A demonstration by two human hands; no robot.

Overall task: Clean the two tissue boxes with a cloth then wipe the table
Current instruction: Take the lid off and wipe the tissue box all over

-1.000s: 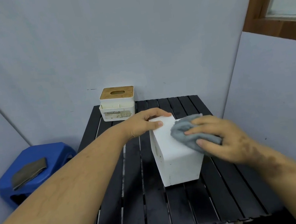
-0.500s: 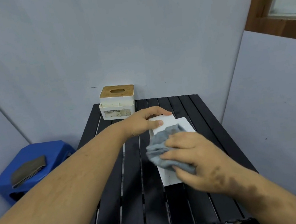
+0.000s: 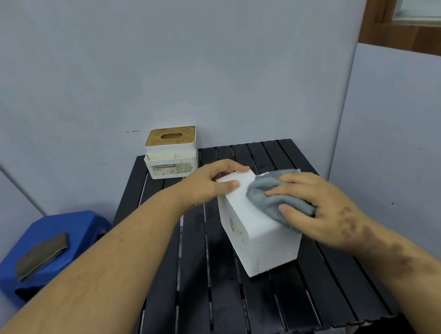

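Note:
A plain white tissue box (image 3: 252, 227) stands in the middle of the black slatted table (image 3: 222, 292). My left hand (image 3: 210, 183) grips its far top corner, thumb on the top face. My right hand (image 3: 317, 207) presses a crumpled grey cloth (image 3: 271, 196) against the box's top right side. A second tissue box (image 3: 171, 152), white with a wooden lid and an oval slot, sits at the table's far left edge against the wall.
A blue plastic stool (image 3: 53, 245) stands left of the table with a folded brown cloth (image 3: 42, 256) on it. Grey walls close in behind and on the right. A wooden window frame (image 3: 388, 4) is at the upper right.
My right hand swept the grey cloth across the white box toward me and to the left, then back up to the far right side. The left hand stayed on the box.

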